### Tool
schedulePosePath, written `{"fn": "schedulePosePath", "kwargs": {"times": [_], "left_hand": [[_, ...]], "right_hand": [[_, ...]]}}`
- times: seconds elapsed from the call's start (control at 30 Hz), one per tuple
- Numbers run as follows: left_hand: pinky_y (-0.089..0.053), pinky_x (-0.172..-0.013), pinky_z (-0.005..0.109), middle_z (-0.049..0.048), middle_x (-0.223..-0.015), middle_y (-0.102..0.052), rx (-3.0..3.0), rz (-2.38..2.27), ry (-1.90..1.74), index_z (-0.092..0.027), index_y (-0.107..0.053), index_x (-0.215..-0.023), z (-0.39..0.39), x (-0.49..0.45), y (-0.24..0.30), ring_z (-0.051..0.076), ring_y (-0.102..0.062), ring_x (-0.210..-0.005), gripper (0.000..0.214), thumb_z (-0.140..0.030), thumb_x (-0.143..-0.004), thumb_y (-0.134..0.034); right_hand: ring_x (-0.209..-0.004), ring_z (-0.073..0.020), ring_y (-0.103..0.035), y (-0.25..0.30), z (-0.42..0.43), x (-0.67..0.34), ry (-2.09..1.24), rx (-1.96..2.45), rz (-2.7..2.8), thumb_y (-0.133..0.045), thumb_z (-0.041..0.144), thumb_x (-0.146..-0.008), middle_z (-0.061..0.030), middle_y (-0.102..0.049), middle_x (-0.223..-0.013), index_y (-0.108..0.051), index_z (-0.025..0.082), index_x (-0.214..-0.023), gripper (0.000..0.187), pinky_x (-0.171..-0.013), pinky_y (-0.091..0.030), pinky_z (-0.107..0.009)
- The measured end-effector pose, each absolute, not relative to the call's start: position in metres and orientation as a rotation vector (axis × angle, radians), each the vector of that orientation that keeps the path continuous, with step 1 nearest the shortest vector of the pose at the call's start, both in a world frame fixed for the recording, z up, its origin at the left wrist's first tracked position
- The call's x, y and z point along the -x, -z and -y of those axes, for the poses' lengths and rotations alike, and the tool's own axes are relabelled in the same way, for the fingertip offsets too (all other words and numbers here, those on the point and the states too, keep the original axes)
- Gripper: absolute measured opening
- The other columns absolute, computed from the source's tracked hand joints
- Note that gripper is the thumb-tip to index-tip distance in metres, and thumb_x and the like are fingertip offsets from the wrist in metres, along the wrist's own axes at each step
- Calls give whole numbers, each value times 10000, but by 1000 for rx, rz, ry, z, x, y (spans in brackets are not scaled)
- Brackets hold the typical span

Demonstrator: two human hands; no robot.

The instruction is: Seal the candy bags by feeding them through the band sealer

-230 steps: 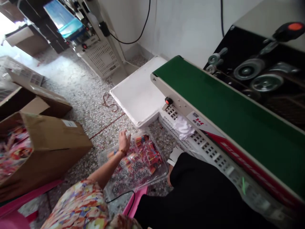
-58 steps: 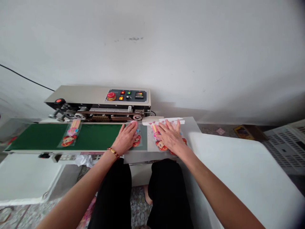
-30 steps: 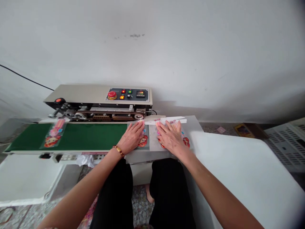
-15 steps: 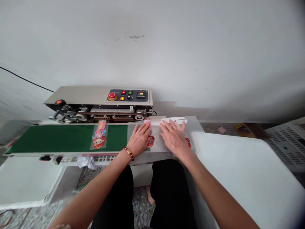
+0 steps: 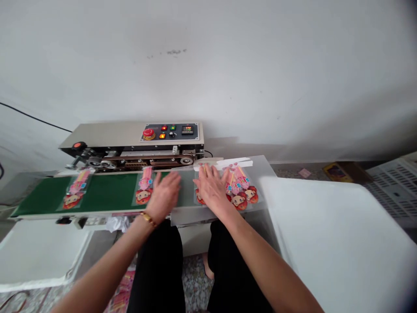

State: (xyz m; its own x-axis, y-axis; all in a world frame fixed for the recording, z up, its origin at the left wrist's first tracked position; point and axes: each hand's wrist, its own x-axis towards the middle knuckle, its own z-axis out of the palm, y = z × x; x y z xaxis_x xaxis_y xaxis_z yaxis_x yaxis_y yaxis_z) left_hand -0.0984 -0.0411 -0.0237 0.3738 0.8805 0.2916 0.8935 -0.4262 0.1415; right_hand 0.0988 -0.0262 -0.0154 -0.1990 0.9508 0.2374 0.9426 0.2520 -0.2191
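My left hand (image 5: 166, 194), somewhat blurred and wearing a beaded bracelet, has its fingers stretched out over the right end of the green conveyor belt (image 5: 110, 191). Beside it, a clear packet (image 5: 143, 188) with a pink stick and a red-haired cartoon head lies on the belt. My right hand (image 5: 211, 187) is spread flat on another packet (image 5: 199, 196), mostly covering it, on the pale board (image 5: 265, 174). Just right of that hand, several overlapping packets (image 5: 241, 191) fan out. Farther left on the belt lies one more packet (image 5: 76, 190).
Behind the belt stands a band sealing machine (image 5: 107, 134) with a red stop button (image 5: 149, 134) and lit switches. A white table (image 5: 332, 230) is at right, a white tray (image 5: 39, 252) lower left. Pink packets (image 5: 122, 291) lie below; a slatted crate (image 5: 391, 191) stands far right.
My left hand has moved left off the board to the belt. My right hand has shifted left, uncovering several packets. Packets on the belt have travelled left, with another now beside my left hand.
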Motion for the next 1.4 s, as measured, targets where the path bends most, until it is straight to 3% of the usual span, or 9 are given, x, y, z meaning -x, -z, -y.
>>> {"fn": "schedulePosePath", "kwargs": {"times": [0.1, 0.23, 0.43, 0.57, 0.73, 0.97, 1.1, 1.23, 1.4], "left_hand": [[-280, -1245, 523, 151, -1505, -543, 2746, 1513, 560, -149, -528, -1412, 41, 41, 27, 256, -439, -1458, 430, -227, -1013, -388], [-285, -1232, 548, 187, -1555, -471, 2752, 1553, 505, -100, -424, -1507, 32, 19, 32, 296, -409, -1473, 538, -212, -980, -423], [-254, -1232, 579, 166, -1538, -501, 2667, 1692, 468, -160, -508, -1459, 29, 97, 39, 289, -447, -1450, 476, -251, -1012, -371], [-198, -1215, 671, 161, -1493, -552, 2490, 1813, 473, -199, -556, -1421, 33, 125, 31, 333, -475, -1422, 447, -254, -1008, -392], [-284, -1239, 546, 149, -1489, -560, 2770, 1512, 484, -156, -576, -1400, 34, 73, 28, 273, -435, -1460, 434, -234, -1019, -385], [-273, -1238, 549, 151, -1574, -459, 2827, 1524, 453, -150, -511, -1465, 25, 59, 38, 285, -382, -1493, 478, -256, -1008, -421], [-281, -1228, 547, 153, -1563, -474, 2789, 1581, 374, -171, -541, -1441, 27, 113, 37, 282, -411, -1476, 462, -270, -1011, -404], [-217, -1227, 619, 133, -1517, -535, 2640, 1689, 340, -225, -569, -1416, 33, 155, 32, 310, -431, -1461, 447, -254, -999, -412], [-247, -1242, 576, 142, -1441, -605, 2640, 1631, 526, -198, -556, -1419, 41, 111, 26, 269, -494, -1417, 451, -206, -1008, -370]], "right_hand": [[-1392, -379, -408, 11, 37, -129, 29, 1752, 2219, -407, 273, -1079, -149, -519, -1486, -588, 201, -1378, 357, -1151, -48, -787], [-1430, -385, -349, 12, 56, -175, 168, 1803, 2237, -425, 274, -1066, -158, -512, -1490, -558, 182, -1407, 377, -1132, 7, -799], [-1429, -337, -352, 18, 40, -159, 95, 1593, 2466, -401, 315, -1089, -138, -502, -1503, -537, 185, -1426, 386, -1170, 4, -753], [-1457, -320, -317, 14, 14, -127, -27, 1432, 2571, -355, 294, -1097, -98, -468, -1538, -483, 206, -1475, 409, -1163, -27, -775], [-1456, -327, -337, 1, 16, -136, -32, 1457, 2542, -369, 280, -1084, -102, -472, -1536, -495, 221, -1475, 415, -1175, -72, -747], [-1456, -374, -321, 13, 50, -209, 177, 1764, 2416, -356, 228, -1059, -133, -456, -1543, -486, 210, -1490, 451, -1124, -15, -812], [-1451, -368, -322, 19, 47, -179, 91, 1727, 2429, -387, 255, -1066, -116, -489, -1520, -494, 234, -1481, 429, -1144, -20, -791], [-1430, -378, -342, 21, 33, -120, -32, 1672, 2346, -437, 286, -1068, -138, -479, -1520, -493, 201, -1470, 414, -1144, -34, -797], [-1395, -376, -391, 19, 27, -95, -89, 1673, 2264, -452, 312, -1066, -153, -479, -1516, -515, 202, -1448, 403, -1142, -58, -796]]}}
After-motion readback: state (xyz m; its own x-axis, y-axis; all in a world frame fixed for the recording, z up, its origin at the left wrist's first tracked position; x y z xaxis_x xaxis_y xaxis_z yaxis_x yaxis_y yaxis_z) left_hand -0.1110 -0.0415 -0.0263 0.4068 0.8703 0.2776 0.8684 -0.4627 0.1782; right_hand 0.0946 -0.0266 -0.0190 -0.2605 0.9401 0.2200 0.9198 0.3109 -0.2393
